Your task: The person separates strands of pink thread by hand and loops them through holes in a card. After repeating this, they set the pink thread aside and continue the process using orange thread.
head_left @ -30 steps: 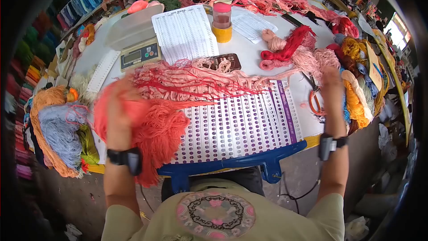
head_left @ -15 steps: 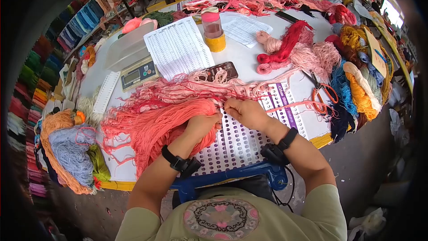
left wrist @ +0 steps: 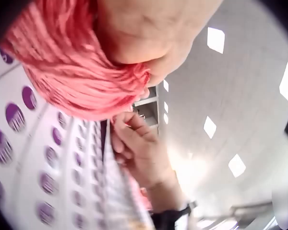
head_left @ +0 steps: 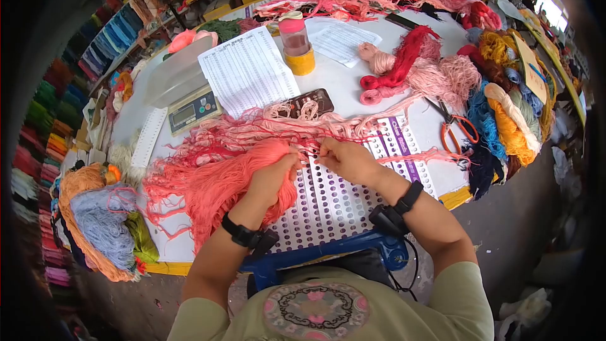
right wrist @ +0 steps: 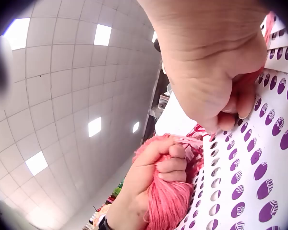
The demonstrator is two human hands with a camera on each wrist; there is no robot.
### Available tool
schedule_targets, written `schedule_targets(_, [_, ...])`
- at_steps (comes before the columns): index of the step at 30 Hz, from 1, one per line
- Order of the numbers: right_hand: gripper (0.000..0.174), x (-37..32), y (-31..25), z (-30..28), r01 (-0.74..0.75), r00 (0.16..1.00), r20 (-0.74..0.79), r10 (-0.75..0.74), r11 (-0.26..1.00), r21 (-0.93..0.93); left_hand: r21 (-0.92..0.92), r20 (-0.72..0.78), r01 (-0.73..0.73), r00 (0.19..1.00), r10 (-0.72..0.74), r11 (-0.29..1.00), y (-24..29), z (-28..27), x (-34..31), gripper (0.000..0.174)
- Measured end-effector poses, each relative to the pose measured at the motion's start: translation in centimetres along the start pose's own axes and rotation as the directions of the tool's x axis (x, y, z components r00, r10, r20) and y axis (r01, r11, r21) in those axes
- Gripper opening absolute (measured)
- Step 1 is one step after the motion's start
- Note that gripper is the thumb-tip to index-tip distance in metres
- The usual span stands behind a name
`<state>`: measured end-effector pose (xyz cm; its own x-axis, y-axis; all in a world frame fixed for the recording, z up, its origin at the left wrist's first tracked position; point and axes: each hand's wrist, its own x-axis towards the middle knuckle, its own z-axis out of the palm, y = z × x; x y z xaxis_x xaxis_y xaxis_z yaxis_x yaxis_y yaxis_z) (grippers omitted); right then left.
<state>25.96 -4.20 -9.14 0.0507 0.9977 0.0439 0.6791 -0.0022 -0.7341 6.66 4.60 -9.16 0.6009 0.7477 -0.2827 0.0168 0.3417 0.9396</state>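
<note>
A thick coral yarn skein (head_left: 214, 173) lies over the left part of the punched white cards (head_left: 328, 205). My left hand (head_left: 276, 175) grips its right end, with fingers curled round the strands in the right wrist view (right wrist: 158, 167). Just to the right, my right hand (head_left: 347, 161) is at the cards' upper edge with its fingers curled in, pinching thin strands; the exact hold is partly hidden. Pink and red threads (head_left: 252, 127) spread behind both hands. A coral strand (head_left: 429, 155) trails out to the right of my right hand.
Behind are a phone (head_left: 310, 103), a scale (head_left: 194, 111), printed sheets (head_left: 249, 72) and a pink-lidded jar (head_left: 295, 44). Orange-handled scissors (head_left: 459, 134) lie at the right beside colored yarn (head_left: 508, 129). More skeins (head_left: 104, 215) hang over the left edge.
Both hands came from far apart to the middle of the cards, the left one bringing the coral skein's end. Since then the left hand has shifted slightly left and the skein has bunched.
</note>
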Motion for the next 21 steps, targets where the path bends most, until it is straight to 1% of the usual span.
schedule_targets(1, [0.020, 0.0, 0.1, 0.0, 0.000, 1.000, -0.003, 0.000, 1.000, 0.004, 0.005, 0.001, 0.000, 1.000, 0.000, 1.000, 0.3, -0.4, -0.2, 0.017])
schedule_targets(2, [0.020, 0.0, 0.1, -0.1, 0.000, 1.000, 0.002, 0.000, 1.000, -0.005, -0.169, 0.112, 0.083, 0.992, -0.065, 0.982, 0.6, -0.7, -0.6, 0.018])
schedule_targets(3, [0.020, 0.0, 0.1, 0.0, 0.000, 1.000, 0.009, 0.000, 1.000, -0.015, -0.330, 0.229, 0.181, 0.967, -0.107, 0.927, 1.1, -0.8, -1.2, 0.020])
schedule_targets(4, [0.020, 0.1, 0.0, -0.1, -0.006, 1.000, 0.019, 0.006, 0.999, -0.032, -0.331, 0.226, 0.179, 0.968, -0.106, 0.927, 1.3, -0.7, -1.4, 0.020])
schedule_targets(6, [0.019, 0.2, -0.2, 0.2, -0.017, 1.000, 0.004, 0.017, 0.999, -0.051, -0.368, 0.361, 0.352, 0.907, -0.216, 0.861, 1.6, -0.2, -1.6, 0.019])
schedule_targets(7, [0.019, 0.3, -0.2, 0.3, -0.032, 0.999, -0.014, 0.031, 0.997, -0.070, -0.368, 0.362, 0.351, 0.907, -0.215, 0.861, 1.6, 0.3, -1.4, 0.019])
schedule_targets(8, [0.019, 0.6, -0.1, 0.5, -0.033, 0.999, -0.016, 0.032, 0.997, -0.073, -0.167, 0.330, 0.316, 0.910, -0.249, 0.934, 1.5, 0.9, -1.1, 0.022])
schedule_targets(9, [0.020, 0.9, -0.1, 0.8, -0.079, 0.997, 0.037, 0.073, 0.973, 0.218, 0.041, 0.292, 0.276, 0.916, -0.275, 0.960, 1.3, 1.4, -1.0, 0.026])
schedule_targets(10, [0.022, 1.2, 0.0, 0.8, -0.132, 0.990, 0.100, 0.096, 0.866, 0.483, 0.223, 0.212, 0.416, 0.862, -0.461, 0.882, 0.3, 1.3, -0.1, 0.032])
schedule_targets(11, [0.022, 1.4, 0.0, 0.5, -0.133, 0.990, 0.103, 0.095, 0.870, 0.475, 0.216, 0.215, 0.413, 0.864, -0.455, 0.885, -0.3, 1.5, 0.1, 0.032])
schedule_targets(13, [0.026, 1.7, -0.1, -0.1, -0.163, 0.980, 0.189, 0.064, 0.806, 0.569, 0.281, 0.177, 0.170, 0.958, -0.225, 0.944, -1.1, 2.2, 0.1, 0.025])
schedule_targets(14, [0.026, 1.6, 0.3, -0.2, -0.166, 0.979, 0.190, 0.068, 0.808, 0.565, 0.277, 0.180, 0.170, 0.958, -0.225, 0.946, -2.2, 1.3, 0.5, 0.025])
schedule_targets(15, [0.026, 1.6, 1.0, 0.0, -0.088, 0.980, 0.201, 0.004, 0.906, 0.415, 0.458, 0.094, 0.128, 0.977, -0.192, 0.879, -3.8, -0.6, 1.3, 0.019])
schedule_targets(16, [0.026, 1.5, 1.2, -0.1, -0.001, 0.973, 0.225, -0.057, 0.968, 0.252, 0.623, 0.017, 0.100, 0.990, -0.141, 0.776, -3.0, -1.3, 0.9, 0.015])
schedule_targets(17, [0.026, 1.3, 1.3, -0.1, -0.006, 0.972, 0.228, -0.053, 0.968, 0.251, 0.464, 0.009, 0.159, 0.983, -0.184, 0.871, -1.9, -2.6, 0.2, 0.013])
schedule_targets(18, [0.026, 1.3, 0.8, -0.2, 0.013, 0.977, 0.207, -0.046, 0.987, 0.159, 0.290, 0.007, 0.215, 0.974, -0.226, 0.933, 1.4, -3.3, -1.5, 0.015])
schedule_targets(19, [0.026, 1.3, 0.6, 0.0, 0.032, 0.982, 0.184, -0.045, 0.997, 0.069, 0.022, 0.042, 0.239, 0.970, -0.240, 0.971, 3.0, -5.6, -2.5, 0.015])
schedule_targets(20, [0.026, 1.4, 0.8, 0.2, 0.057, 0.986, 0.151, -0.067, 0.996, 0.070, -0.243, 0.078, 0.257, 0.966, -0.245, 0.935, 4.4, -8.7, -3.3, 0.018])
schedule_targets(21, [0.026, 1.4, 0.6, 0.1, 0.057, 0.986, 0.149, -0.068, 0.995, 0.078, -0.320, 0.192, 0.131, 0.979, -0.071, 0.938, 5.6, -12.2, -3.8, 0.015])
